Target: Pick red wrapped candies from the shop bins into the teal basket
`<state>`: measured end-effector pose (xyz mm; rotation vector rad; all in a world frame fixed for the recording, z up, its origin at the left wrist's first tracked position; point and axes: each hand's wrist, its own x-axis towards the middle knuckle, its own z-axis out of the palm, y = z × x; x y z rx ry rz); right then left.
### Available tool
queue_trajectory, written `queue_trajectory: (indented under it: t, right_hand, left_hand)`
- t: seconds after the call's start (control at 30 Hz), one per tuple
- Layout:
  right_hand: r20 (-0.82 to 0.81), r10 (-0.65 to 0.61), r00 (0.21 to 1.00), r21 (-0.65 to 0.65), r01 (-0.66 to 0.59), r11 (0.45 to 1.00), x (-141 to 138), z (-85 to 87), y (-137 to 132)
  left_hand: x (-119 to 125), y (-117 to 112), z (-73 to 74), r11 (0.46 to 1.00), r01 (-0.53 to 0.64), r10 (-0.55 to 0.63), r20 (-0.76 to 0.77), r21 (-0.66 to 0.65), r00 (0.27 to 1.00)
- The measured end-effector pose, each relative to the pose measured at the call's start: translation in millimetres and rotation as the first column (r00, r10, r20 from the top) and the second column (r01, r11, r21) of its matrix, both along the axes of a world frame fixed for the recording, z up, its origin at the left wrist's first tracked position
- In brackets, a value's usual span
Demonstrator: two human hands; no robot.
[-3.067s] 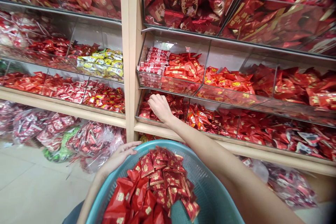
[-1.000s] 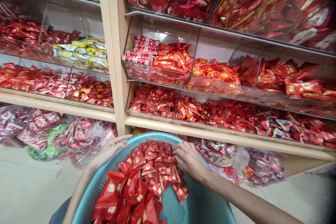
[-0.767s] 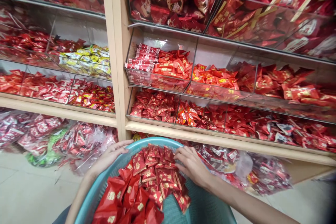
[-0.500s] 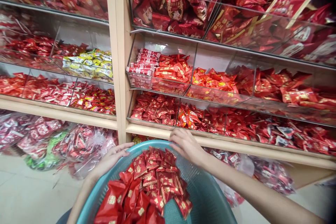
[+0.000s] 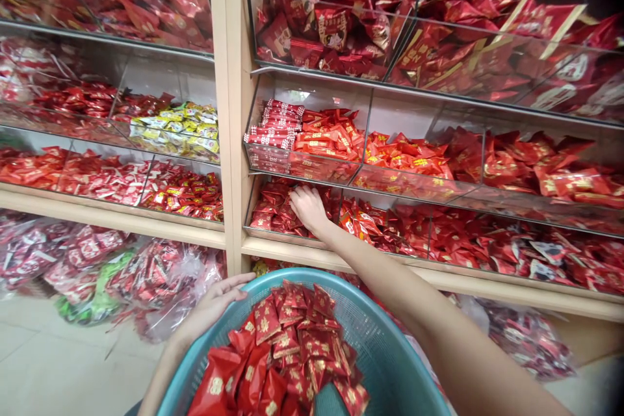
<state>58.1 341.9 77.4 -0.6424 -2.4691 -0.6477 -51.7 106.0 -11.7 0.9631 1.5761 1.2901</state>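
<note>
A teal plastic basket [image 5: 394, 344] stands in front of me with its rim near the shelf. Small dark red packets with gold print [image 5: 297, 344] fill its middle, and larger bright red packets [image 5: 253, 377] lie at its near left. My left hand [image 5: 219, 299] holds the basket's left rim, fingers laid over the edge. My right hand [image 5: 309, 209] reaches past the basket into a bottom-row shelf compartment. Its fingers are curled down on dark red packets [image 5: 273, 205] there; the fingertips are hidden, so I cannot see what lies in them.
Clear-fronted bins of red packets [image 5: 322, 136] line the wooden shelves, split by an upright post [image 5: 232, 110]. Yellow packets [image 5: 180, 127] lie in a left bin. Plastic bags of sweets [image 5: 156, 279] rest on the tiled floor [image 5: 39, 357] below.
My right hand has left the basket's far rim and moved up and forward into the bottom compartment. My left hand remains on the rim. The view has shifted slightly.
</note>
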Motion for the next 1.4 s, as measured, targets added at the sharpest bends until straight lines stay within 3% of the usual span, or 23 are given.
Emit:
queue_trajectory:
  t: [0.33,0.67,0.87,1.1,1.4]
  right_hand:
    - [0.001,-0.006,1.0,0.024,0.006,1.0,-24,-6.2,10]
    - [-0.125,0.058,0.99,-0.012,-0.06,0.998,-15,12.7,-6]
    - [-0.173,0.138,0.975,-0.029,-0.146,0.989,16,16.3,-28]
    - [-0.097,0.228,0.969,-0.121,-0.239,0.963,69,1.1,-67]
    - [0.007,0.152,0.988,-0.282,-0.144,0.948,121,-20.5,-88]
  left_hand:
    - [1,2,1.0,1.0,-0.006,0.006,-0.006,-0.012,1.0]
    - [-1,3,-1.2,1.0,0.016,-0.016,0.047,-0.003,0.999]
    - [5,1,7.2,1.0,0.009,-0.009,0.032,-0.01,0.999]
    - [8,0,10.7,0.999,-0.019,0.02,0.013,-0.042,1.0]
    - [3,2,3.8,1.0,-0.004,0.003,-0.047,-0.019,0.999]
